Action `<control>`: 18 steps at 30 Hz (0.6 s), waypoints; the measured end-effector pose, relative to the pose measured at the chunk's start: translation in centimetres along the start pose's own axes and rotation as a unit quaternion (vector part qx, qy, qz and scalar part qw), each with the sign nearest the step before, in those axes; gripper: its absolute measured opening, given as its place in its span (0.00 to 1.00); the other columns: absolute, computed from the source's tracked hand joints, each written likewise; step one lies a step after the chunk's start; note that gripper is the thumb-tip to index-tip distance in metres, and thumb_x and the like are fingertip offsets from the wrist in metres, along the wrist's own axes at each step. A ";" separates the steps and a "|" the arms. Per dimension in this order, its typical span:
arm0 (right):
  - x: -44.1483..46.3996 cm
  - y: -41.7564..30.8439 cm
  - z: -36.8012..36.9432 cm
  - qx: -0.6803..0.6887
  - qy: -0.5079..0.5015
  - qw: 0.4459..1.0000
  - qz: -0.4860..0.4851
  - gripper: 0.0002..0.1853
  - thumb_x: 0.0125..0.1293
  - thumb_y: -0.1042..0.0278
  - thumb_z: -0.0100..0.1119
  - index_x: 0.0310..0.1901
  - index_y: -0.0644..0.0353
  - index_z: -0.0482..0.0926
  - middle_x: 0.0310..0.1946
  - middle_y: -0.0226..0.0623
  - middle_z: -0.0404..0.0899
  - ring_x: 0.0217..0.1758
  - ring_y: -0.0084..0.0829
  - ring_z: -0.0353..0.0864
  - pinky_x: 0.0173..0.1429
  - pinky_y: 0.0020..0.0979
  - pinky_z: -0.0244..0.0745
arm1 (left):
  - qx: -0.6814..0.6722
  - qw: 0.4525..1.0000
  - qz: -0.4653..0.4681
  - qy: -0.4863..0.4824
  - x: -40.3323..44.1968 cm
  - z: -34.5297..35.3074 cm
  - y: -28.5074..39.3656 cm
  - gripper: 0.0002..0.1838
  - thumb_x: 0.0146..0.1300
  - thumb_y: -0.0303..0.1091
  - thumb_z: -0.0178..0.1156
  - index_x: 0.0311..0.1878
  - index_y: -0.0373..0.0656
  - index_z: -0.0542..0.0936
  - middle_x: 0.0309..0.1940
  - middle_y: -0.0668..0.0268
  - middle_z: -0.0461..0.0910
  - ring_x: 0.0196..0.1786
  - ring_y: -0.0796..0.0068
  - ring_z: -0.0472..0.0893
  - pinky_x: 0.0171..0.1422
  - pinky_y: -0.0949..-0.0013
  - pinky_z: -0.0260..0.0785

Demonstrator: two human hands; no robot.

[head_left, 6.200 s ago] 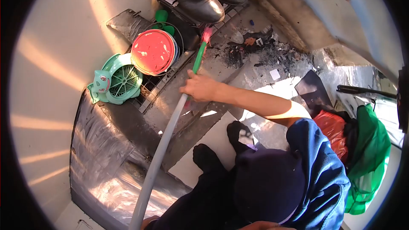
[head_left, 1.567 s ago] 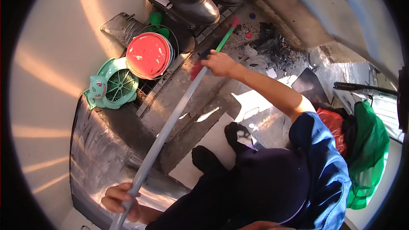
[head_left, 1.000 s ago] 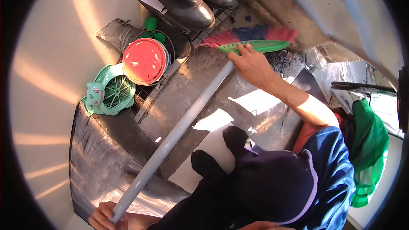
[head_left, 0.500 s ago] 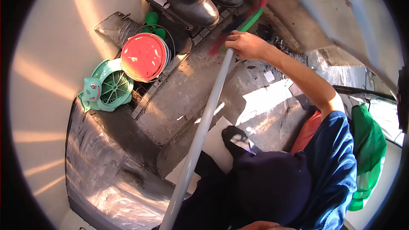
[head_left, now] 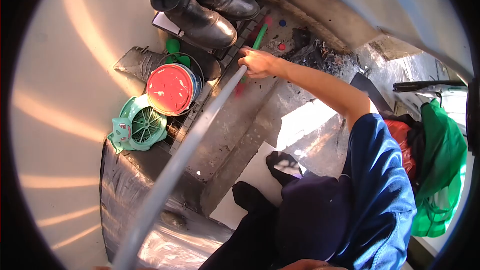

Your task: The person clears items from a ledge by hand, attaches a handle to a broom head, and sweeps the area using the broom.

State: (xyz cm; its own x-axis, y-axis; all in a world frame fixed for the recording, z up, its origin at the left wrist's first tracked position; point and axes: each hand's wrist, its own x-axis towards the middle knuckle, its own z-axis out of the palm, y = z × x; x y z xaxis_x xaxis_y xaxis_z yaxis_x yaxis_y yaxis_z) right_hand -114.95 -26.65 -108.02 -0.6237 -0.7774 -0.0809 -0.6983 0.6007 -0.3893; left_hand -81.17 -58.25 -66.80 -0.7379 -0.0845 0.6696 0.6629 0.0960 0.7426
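A broom with a long pale grey handle (head_left: 192, 132) crosses the view from the lower left. My right hand (head_left: 259, 62) is closed around it just above the head. The green broom head (head_left: 260, 36) with blurred red bristles is close to the concrete floor, beside the grated strip and the boots; my hand hides part of it. To its right lies a heap of dark debris (head_left: 312, 45), with a red bottle cap (head_left: 281, 46) and a blue bottle cap (head_left: 282, 22) nearby. Of my left hand, at most a sliver of skin shows at the bottom left edge, its fingers hidden.
Black boots (head_left: 200, 22) stand at the top left. Below them are a red-lidded bucket (head_left: 170, 89) and a green creature-faced basket (head_left: 142, 125) on the metal grate. My feet rest on a white board (head_left: 262, 185). Green cloth (head_left: 442, 170) hangs at right.
My right hand and the broom head have moved left, nearer the boots and bucket, and the handle's lower end has swung left. The view has shifted, showing the debris and bottle caps.
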 end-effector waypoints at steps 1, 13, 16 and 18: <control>-0.3 0.9 0.4 -0.033 0.053 0.998 -0.001 0.20 0.54 0.58 0.65 0.47 0.59 0.81 0.56 0.57 0.71 0.64 0.66 0.69 0.54 0.57 0.77 | -0.066 0.998 0.017 -0.010 2.2 -1.6 -0.7 0.16 0.76 0.47 0.48 0.54 0.47 0.73 0.52 0.61 0.79 0.51 0.51 0.79 0.56 0.48 0.72; 1.1 1.0 -4.3 -0.067 0.083 0.994 -0.002 0.11 0.56 0.60 0.62 0.31 0.58 0.84 0.29 0.46 0.84 0.48 0.50 0.83 0.70 0.59 0.64 | 0.200 0.952 0.166 -0.163 15.6 8.7 -1.3 0.19 0.78 0.43 0.46 0.59 0.36 0.70 0.49 0.61 0.78 0.51 0.61 0.83 0.39 0.79 0.85; -0.6 4.2 -5.5 -0.002 0.075 0.989 0.127 0.15 0.58 0.56 0.61 0.31 0.60 0.86 0.30 0.52 0.84 0.41 0.55 0.85 0.71 0.54 0.65 | 0.200 0.957 0.130 -0.165 18.3 9.6 -3.7 0.19 0.78 0.42 0.47 0.59 0.35 0.71 0.49 0.59 0.78 0.51 0.60 0.83 0.39 0.78 0.85; -3.1 6.8 -6.4 -0.028 0.041 0.986 0.161 0.16 0.59 0.53 0.62 0.35 0.59 0.87 0.34 0.52 0.85 0.44 0.54 0.84 0.63 0.47 0.73 | 0.203 0.959 0.108 -0.164 20.2 10.5 -5.7 0.18 0.78 0.41 0.47 0.58 0.35 0.71 0.50 0.58 0.78 0.52 0.60 0.83 0.39 0.77 0.85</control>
State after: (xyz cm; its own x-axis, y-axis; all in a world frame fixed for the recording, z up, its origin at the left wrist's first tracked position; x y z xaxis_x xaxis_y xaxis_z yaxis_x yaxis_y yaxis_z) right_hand -119.98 -19.00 -104.57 -0.8415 -0.5277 -0.1163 -0.4755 0.8254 -0.3045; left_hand -101.20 -50.13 -57.64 -0.6340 0.2917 0.7162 0.7495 0.4598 0.4762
